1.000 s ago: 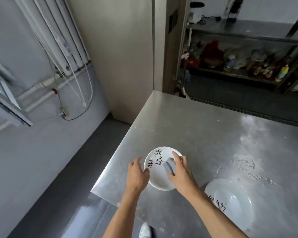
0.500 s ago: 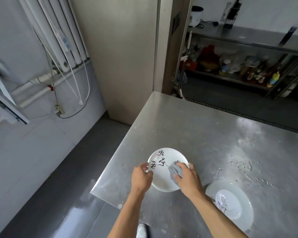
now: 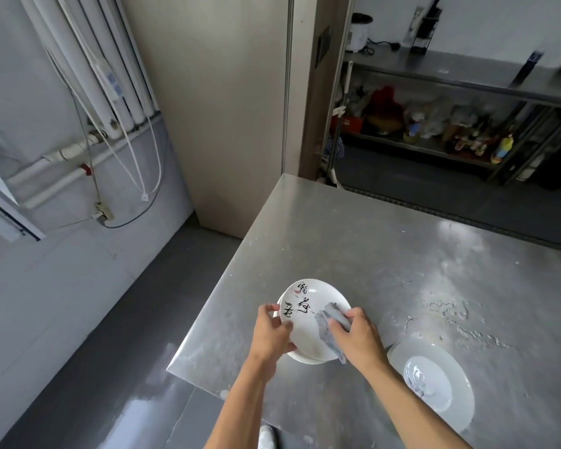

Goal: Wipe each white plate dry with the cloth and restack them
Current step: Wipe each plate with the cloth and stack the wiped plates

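A white plate [image 3: 308, 322] with black brush writing tops a small stack near the front left corner of the steel table [image 3: 370, 254]. My left hand [image 3: 271, 332] grips its left rim, thumb on top. My right hand [image 3: 358, 340] holds a grey cloth [image 3: 331, 325] bunched against the plate's right side. A second white plate [image 3: 434, 384] lies flat on the table to the right of my right forearm, with water in its well.
Water drops and streaks [image 3: 450, 315] mark the table right of the plates. The table's left edge and front corner lie close to the stack. A wall with pipes [image 3: 88, 92] is on the left; metal shelves with bottles [image 3: 450, 131] stand behind.
My right hand slid the cloth from the plate's middle toward its right edge. My left hand's fingers closed onto the plate's left rim.
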`<state>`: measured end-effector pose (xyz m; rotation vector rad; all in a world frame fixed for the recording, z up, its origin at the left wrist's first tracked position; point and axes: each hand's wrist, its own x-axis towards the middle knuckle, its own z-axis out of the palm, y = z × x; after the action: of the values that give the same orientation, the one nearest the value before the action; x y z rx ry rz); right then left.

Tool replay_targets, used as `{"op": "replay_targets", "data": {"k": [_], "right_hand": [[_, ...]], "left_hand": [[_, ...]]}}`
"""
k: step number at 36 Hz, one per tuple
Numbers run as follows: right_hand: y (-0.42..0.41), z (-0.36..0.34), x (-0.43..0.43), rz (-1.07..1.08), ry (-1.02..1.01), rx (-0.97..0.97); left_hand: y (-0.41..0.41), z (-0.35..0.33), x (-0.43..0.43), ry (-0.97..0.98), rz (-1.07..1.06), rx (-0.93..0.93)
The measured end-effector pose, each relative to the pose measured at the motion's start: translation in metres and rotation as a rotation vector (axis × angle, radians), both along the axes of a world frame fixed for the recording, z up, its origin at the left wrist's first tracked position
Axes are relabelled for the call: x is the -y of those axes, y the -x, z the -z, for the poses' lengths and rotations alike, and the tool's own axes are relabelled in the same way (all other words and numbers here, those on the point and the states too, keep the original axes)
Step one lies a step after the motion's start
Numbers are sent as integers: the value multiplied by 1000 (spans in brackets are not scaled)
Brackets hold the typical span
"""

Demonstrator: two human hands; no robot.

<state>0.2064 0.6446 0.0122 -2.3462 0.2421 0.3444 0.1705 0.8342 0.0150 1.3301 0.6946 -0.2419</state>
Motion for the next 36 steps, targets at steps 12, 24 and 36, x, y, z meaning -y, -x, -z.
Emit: {"op": "replay_targets", "data": {"k": [12, 24, 36], "right_hand": [[-8, -23, -3, 99, 29, 467], [-3, -23, -18, -471, 183, 685], [-4, -49, -10, -690, 273, 507]], "left_hand": [[18, -5, 2, -32, -110, 8], [13, -21, 5, -11, -179, 132], [16, -29, 4, 21, -161, 182]]}}
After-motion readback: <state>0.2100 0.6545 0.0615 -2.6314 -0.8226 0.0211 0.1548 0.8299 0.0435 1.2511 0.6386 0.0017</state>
